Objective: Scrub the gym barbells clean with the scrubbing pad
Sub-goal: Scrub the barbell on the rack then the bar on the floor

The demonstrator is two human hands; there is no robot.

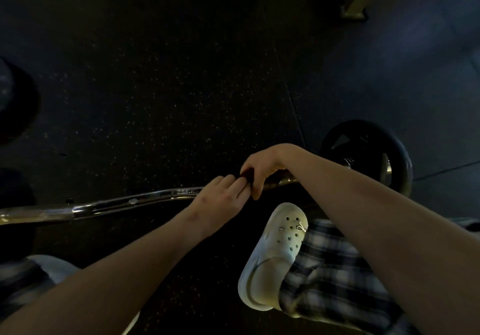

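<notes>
Both hands meet over the middle of a chrome, curved steel barbell lying on a black, speckled rubber floor. Right hand, wrist bent downward, pinches a small dark scrubbing pad between thumb and curled fingers, directly above the bar. Left hand reaches in from below with its fingers extended and close together; its fingertips touch the same pad, though lighting is too dim to show whether they grip it or only rest against it. Whether the pad touches the bar cannot be told. Bar shaft runs from the left edge of view, under the hands, to a round black weight plate mounted at its right end. Just below the hands, 1 white perforated foam clog rests on the floor, with a blue-and-white plaid trouser leg above it. At the far left, 1 further dark rounded object sits at the frame edge, too dark to identify.
</notes>
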